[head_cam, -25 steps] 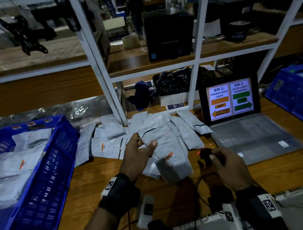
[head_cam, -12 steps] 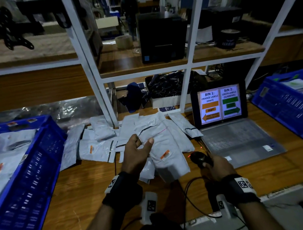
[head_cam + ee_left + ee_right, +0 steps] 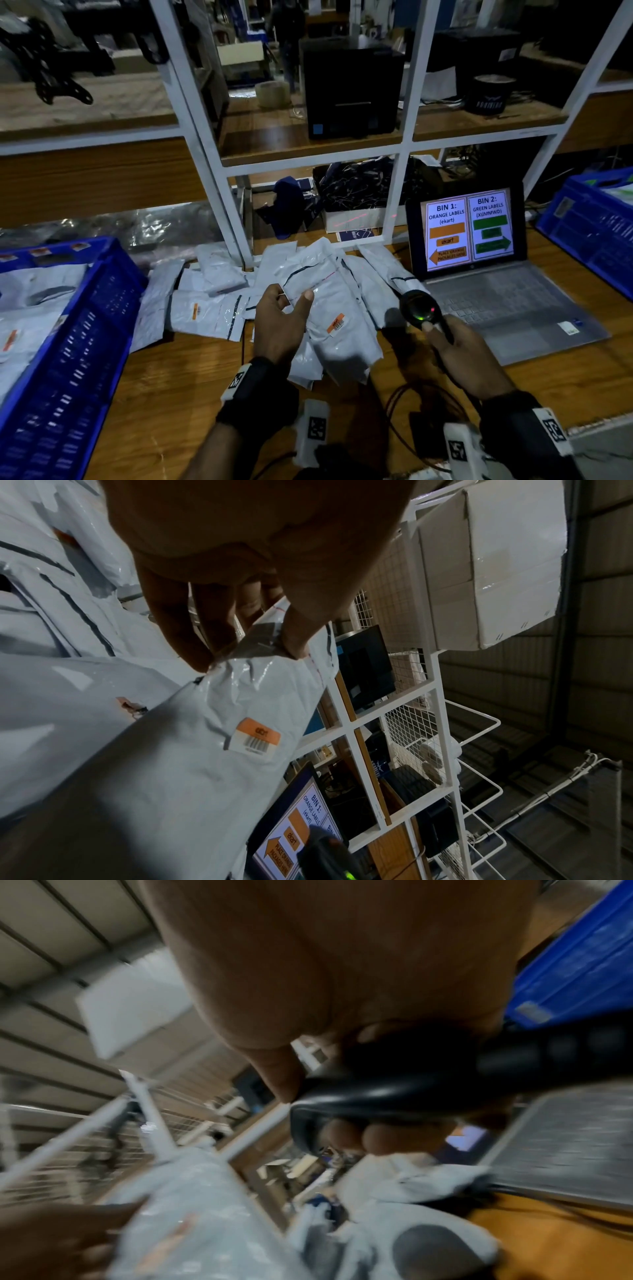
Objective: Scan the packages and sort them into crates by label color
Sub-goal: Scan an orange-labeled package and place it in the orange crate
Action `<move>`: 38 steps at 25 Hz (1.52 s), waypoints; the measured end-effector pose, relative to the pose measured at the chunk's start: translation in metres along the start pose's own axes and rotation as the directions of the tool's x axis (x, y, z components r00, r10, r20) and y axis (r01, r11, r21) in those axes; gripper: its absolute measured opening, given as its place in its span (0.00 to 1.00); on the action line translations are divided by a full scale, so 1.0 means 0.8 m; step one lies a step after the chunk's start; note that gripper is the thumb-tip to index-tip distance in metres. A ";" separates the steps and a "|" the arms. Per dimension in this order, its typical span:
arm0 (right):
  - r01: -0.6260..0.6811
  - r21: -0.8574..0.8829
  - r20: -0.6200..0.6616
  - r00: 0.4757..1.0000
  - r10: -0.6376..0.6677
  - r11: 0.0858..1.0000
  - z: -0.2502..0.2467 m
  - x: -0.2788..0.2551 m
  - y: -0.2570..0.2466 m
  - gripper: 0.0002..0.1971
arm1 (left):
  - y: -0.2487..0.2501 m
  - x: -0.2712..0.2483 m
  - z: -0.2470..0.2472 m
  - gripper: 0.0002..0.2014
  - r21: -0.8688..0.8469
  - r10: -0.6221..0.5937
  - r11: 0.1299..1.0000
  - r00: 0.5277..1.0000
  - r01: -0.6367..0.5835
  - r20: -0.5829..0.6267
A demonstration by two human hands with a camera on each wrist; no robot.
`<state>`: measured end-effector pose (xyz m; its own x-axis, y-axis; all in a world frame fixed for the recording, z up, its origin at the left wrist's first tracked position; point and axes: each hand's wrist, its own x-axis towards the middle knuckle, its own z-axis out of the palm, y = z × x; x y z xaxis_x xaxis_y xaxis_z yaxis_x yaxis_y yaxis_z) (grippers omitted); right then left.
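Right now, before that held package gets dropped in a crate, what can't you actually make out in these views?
- Barcode digits on the orange label: too small, left wrist view.
- Right crate contents: cut off by the head view's edge.
- Scanner trigger: right wrist view is blurred, and fingers cover it.
- Left crate front end: cut off at the frame edge.

A: The right wrist picture is smeared throughout; the black handheld barcode scanner (image 3: 394,1085) runs off its right edge, and the blue plastic crate (image 3: 575,961) at upper right is cut off.

B: In the head view, the left blue plastic crate (image 3: 85,342) is cropped at the left edge, and the barcode digits on the orange label (image 3: 335,322) are too small to read.
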<state>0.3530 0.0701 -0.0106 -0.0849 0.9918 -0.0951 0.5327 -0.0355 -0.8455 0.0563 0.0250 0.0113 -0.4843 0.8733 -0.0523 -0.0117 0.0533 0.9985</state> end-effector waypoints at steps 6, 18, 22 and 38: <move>0.057 0.057 0.239 0.969 -0.069 0.997 0.028 -0.041 -0.062 0.19 | -0.005 0.004 -0.004 0.20 0.033 0.025 0.999 0.996 -0.022 -0.089; 0.010 0.181 0.345 0.936 -0.073 0.983 0.047 -0.051 -0.061 0.17 | -0.004 -0.003 -0.005 0.10 0.037 0.054 0.998 0.989 -0.050 -0.137; 0.032 0.167 0.337 0.938 -0.087 0.985 0.050 -0.046 -0.055 0.17 | -0.004 -0.003 -0.005 0.10 0.052 0.062 0.997 0.989 -0.055 -0.136; 0.014 0.206 0.312 0.947 -0.079 0.978 0.042 -0.042 -0.051 0.17 | -0.004 -0.005 -0.002 0.09 0.101 0.086 0.992 0.984 -0.071 -0.153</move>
<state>0.3057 0.0341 0.0096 -0.3857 0.9034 -0.1873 0.3466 -0.0462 -0.9369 0.0572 0.0206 0.0084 -0.6118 0.7902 0.0371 0.1112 0.0396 0.9930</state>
